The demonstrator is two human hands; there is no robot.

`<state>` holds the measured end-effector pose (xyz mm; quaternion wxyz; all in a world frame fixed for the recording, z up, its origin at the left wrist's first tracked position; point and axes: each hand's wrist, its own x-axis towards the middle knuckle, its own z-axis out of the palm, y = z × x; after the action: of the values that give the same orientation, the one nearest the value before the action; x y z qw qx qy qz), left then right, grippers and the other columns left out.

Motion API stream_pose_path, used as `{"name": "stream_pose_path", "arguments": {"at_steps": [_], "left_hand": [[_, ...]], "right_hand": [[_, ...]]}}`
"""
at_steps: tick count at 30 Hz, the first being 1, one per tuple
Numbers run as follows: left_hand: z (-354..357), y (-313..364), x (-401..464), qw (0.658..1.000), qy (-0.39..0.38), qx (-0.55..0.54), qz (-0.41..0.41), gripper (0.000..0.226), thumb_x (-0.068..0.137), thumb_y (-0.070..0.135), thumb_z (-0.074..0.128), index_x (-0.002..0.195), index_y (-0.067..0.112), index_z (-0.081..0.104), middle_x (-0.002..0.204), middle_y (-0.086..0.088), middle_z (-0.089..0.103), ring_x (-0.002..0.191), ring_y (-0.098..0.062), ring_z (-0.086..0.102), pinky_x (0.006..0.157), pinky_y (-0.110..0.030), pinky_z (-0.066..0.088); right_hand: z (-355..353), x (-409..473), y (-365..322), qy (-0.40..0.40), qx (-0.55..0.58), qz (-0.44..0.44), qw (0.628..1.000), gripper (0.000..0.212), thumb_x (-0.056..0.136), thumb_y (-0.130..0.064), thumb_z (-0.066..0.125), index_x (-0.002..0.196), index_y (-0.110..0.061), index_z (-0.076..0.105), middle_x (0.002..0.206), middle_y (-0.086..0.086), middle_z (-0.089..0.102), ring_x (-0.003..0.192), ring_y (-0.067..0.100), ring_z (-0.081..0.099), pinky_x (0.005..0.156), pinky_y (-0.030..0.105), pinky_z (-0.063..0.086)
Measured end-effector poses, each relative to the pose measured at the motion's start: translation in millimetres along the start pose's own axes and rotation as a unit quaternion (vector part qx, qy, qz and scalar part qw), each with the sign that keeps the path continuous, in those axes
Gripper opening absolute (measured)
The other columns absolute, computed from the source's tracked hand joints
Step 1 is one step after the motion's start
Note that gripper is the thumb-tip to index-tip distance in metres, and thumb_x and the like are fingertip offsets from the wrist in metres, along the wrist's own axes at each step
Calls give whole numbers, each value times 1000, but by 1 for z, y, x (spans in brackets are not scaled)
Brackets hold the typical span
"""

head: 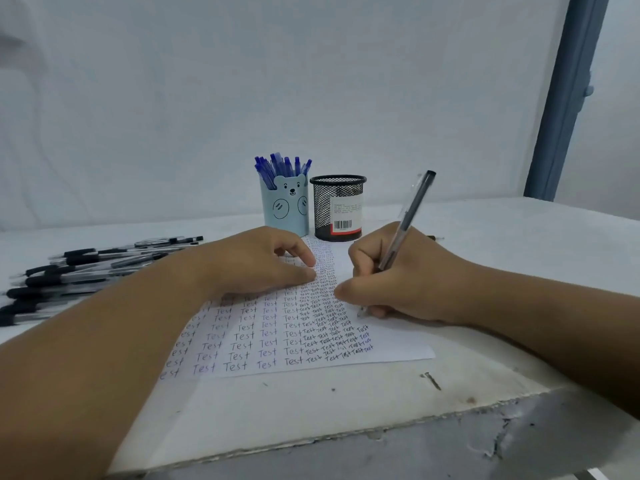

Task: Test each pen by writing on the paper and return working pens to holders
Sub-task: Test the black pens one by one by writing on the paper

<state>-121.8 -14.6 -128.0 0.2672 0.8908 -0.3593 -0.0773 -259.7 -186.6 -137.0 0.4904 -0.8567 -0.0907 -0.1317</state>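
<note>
The right hand [401, 282] grips a black pen [408, 220], tip on the paper [388, 344]. The left hand [256, 261] presses flat at 9 o'clock of it, fingers straight.

right hand [398, 282] gripping pen [408, 220], left hand [256, 261] flat on paper [391, 344]

The sheet of paper [388, 344] is covered with the handwritten word "Test", repeated in rows and columns: larger and widely spaced toward its left side, small and crowded in the columns toward its right, some in black ink and some in blue. Behind the paper, the black mesh pen holder [337, 207] carries a white sticker [346, 213] with a barcode and several lines of print, too small to read. No other text can be read.
</note>
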Motion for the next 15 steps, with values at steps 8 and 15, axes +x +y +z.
{"name": "stream_pose_path", "arguments": {"at_steps": [8,15], "left_hand": [[0,0,-2,1000,0,3,-11,19,84,50,75,101,44,71,125,19,56,108,1,52,100,-31,36],[1,0,-2,1000,-3,-10,-10,19,85,49,75,102,43,70,110,28,51,102,7,49,97,-28,32]], "right_hand": [[4,0,-4,-23,-24,6,999,43,82,1,75,50,-12,49,45,3,55,41,11,50,48,18,42],[4,-2,-5,-28,-52,7,998,42,82,3,73,51,-10,47,45,3,55,42,11,49,48,18,41]]}}
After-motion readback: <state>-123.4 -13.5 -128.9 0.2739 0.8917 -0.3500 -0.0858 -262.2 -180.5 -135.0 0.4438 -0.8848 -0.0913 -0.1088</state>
